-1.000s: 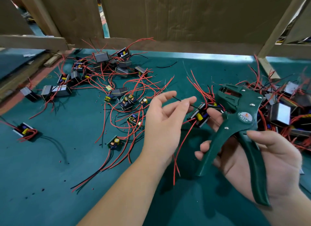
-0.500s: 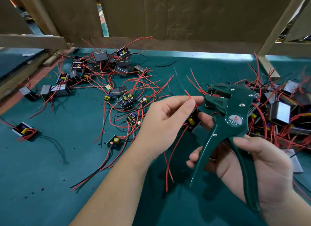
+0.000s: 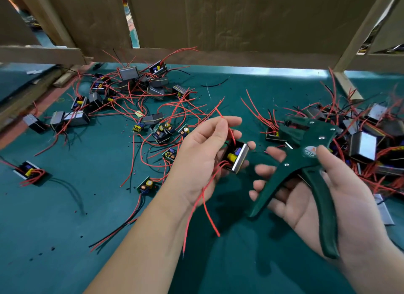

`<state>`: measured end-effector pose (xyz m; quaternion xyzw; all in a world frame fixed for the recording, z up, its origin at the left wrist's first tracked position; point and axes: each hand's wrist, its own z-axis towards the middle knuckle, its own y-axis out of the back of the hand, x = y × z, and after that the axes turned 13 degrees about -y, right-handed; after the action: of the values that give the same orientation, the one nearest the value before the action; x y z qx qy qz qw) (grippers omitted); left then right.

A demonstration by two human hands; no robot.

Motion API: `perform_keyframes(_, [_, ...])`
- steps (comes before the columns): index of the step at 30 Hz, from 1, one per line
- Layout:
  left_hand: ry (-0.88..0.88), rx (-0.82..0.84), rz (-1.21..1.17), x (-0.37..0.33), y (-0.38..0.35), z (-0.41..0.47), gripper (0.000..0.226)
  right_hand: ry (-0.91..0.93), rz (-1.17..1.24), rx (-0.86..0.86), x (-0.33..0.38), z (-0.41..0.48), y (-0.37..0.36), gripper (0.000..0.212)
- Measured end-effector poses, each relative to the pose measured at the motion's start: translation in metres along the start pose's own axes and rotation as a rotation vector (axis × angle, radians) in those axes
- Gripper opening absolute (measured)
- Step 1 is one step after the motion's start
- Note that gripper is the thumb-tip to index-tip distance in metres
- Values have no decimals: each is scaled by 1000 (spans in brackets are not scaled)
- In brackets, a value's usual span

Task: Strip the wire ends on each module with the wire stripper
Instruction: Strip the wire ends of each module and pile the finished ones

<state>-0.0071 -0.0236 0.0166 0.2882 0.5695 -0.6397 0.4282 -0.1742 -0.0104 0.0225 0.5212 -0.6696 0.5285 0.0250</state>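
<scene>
Left hand (image 3: 196, 158) cradles module (image 3: 237, 157) in curled lower fingers; thumb and forefinger pinch its red wire (image 3: 219, 113), end pointing up. Right hand (image 3: 293, 204) grips wire stripper (image 3: 306, 160), fingers wrapped round one handle, handles spread. Stripper head sits right of module, apart from wire. Both held above green mat (image 3: 65, 206). Loose modules (image 3: 129, 73) scattered far left, another heap (image 3: 363, 145) on right.

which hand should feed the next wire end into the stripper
Left: the left hand holds the module and pinches its red wire; the right hand is full with the wire stripper.
</scene>
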Motion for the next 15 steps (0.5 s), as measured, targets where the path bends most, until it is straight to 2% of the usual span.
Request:
perform_keyframes(5, [140, -29, 68, 0, 4, 0, 32, -101, -14, -30, -2, -1, 3, 65])
perform_keyframes(10, [190, 70, 110, -1, 7, 1, 33, -88, -25, 144, -6, -2, 8, 53])
perform_keyframes(13, [152, 82, 135, -3, 9, 0, 28, -62, -65, 247, -7, -3, 8, 63])
perform_keyframes(15, [69, 70, 252, -2, 9, 0, 28, -88, -76, 169, -9, 0, 7, 74])
